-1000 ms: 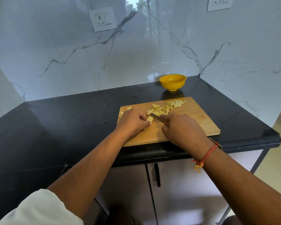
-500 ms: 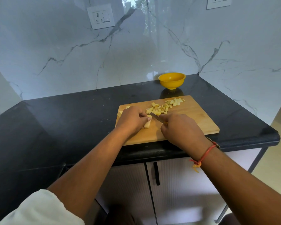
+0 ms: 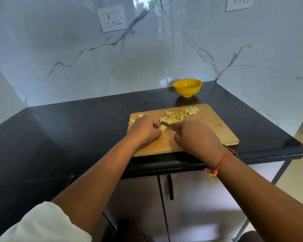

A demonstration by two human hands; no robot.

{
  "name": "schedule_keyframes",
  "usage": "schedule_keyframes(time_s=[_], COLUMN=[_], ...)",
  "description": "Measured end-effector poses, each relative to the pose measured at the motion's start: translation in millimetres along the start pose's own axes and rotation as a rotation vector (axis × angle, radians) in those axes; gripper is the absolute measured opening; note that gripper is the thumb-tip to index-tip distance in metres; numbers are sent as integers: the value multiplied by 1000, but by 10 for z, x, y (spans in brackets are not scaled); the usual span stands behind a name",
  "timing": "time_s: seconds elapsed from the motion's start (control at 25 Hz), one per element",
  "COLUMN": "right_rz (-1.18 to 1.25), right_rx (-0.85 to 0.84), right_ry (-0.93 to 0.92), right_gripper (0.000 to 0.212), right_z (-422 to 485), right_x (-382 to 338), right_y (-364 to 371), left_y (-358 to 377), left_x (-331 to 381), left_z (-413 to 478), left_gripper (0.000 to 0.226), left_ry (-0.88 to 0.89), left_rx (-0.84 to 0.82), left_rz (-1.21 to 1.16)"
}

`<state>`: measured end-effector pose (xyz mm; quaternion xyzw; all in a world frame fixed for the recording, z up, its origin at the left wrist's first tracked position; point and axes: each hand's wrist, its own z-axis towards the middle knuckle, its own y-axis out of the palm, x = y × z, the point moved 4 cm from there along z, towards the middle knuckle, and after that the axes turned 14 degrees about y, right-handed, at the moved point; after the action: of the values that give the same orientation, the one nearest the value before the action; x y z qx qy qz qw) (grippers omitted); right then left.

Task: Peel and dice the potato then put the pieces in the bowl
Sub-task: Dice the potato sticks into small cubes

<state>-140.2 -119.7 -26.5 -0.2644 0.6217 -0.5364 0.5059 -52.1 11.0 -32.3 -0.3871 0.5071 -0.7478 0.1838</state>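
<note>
Left hand [image 3: 144, 129]: pinches potato piece [image 3: 163, 127] on cutting board [image 3: 213, 130].
Right hand [image 3: 196, 138]: grips knife [image 3: 166, 124].
Diced pieces [image 3: 178, 114]: board's far side.
Bowl [image 3: 187, 88]: counter [image 3: 77, 130], beyond.

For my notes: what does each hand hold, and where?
Left hand pinches a potato piece by its left end; right hand grips the knife by its handle.

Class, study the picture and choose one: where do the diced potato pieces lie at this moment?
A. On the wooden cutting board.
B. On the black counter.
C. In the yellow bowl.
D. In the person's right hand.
A: the diced potato pieces lie heaped on the wooden cutting board, towards its far edge, while the yellow bowl behind it shows none inside.
</note>
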Motion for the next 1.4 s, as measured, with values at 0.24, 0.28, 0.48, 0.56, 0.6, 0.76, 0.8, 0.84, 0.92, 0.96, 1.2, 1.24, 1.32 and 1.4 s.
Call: schedule_keyframes(time_s=[0.24,0.28,0.48,0.56,0.6,0.76,0.8,0.84,0.92,0.96,1.2,1.24,1.32,1.4], right_rz=[-1,-4,-46,-70,-90,-188,-206,-222,-247,-249,-328,-347,-329,-228], right_rx=[22,22,-25,-25,-37,-65,-70,-74,-73,-73,-79,-59,-10,13], right_ry=[-21,-22,-4,-2,3,-21,-40,-64,-101,-105,-124,-124,-112,-84], right_gripper=[48,48,50,50,50,49,52,56,62,64,78,79,76,62], right_z=[-24,-14,51,51,53,39,21,-4,-75,-107,-262,-263,-247,-207], right_x=[36,31,-4,-23,-45,-132,-129,-118,-72,-41,139,166,198,215], right_y=[82,93,144,163,173,164,150,137,129,127,64,44,10,-23], left_y=[-6,0,45,57,56,54,56,58,62,62,53,53,54,57], left_x=[-6,-15,-40,-46,-46,-38,-34,-31,-32,-33,-4,-5,-15,-19], left_z=[44,51,54,59,63,69,64,61,62,62,44,46,53,53], left_gripper=[21,19,16,16,17,16,16,15,15,15,15,16,17,16], left_ry=[11,16,50,50,48,46,43,40,34,32,70,71,73,72], left_rx=[15,28,111,132,134,145,154,165,182,185,184,184,192,198], left_rz=[32,27,13,21,25,49,55,61,59,57,48,42,32,25])
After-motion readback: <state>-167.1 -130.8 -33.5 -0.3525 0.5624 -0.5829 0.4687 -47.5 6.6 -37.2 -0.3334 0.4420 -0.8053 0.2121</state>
